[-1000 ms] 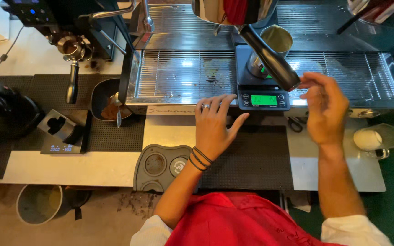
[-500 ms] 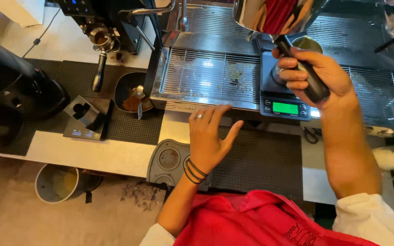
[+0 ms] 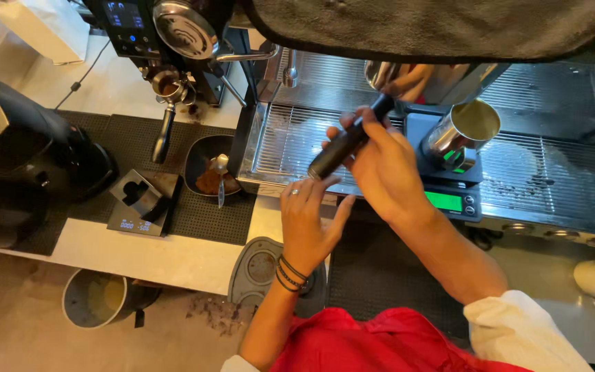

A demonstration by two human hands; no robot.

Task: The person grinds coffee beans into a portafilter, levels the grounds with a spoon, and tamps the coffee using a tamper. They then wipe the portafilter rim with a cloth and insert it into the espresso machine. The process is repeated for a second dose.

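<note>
Portafilter: its black handle [image 3: 342,146] sits in the right hand [image 3: 380,172], angled up toward the machine; the metal basket end is mostly hidden beyond the fingertips, under a dark cloth [image 3: 435,27].
Right hand: fingers curl closed around the handle, thumb on its near side.
Left hand [image 3: 308,220]: open, fingers spread, empty, just below the handle's near end, above the counter edge.
Beside the fingers: a steel pitcher [image 3: 463,131] stands on a scale [image 3: 449,196] just right of the right hand; the drip tray grate [image 3: 290,138] lies left of the handle.
Nearer the wrist: a tamping mat [image 3: 259,272] by the left wrist bands.
Handling note: a firm wrap near the handle's middle seems best to keep the basket level; the pitcher stands near.
</note>
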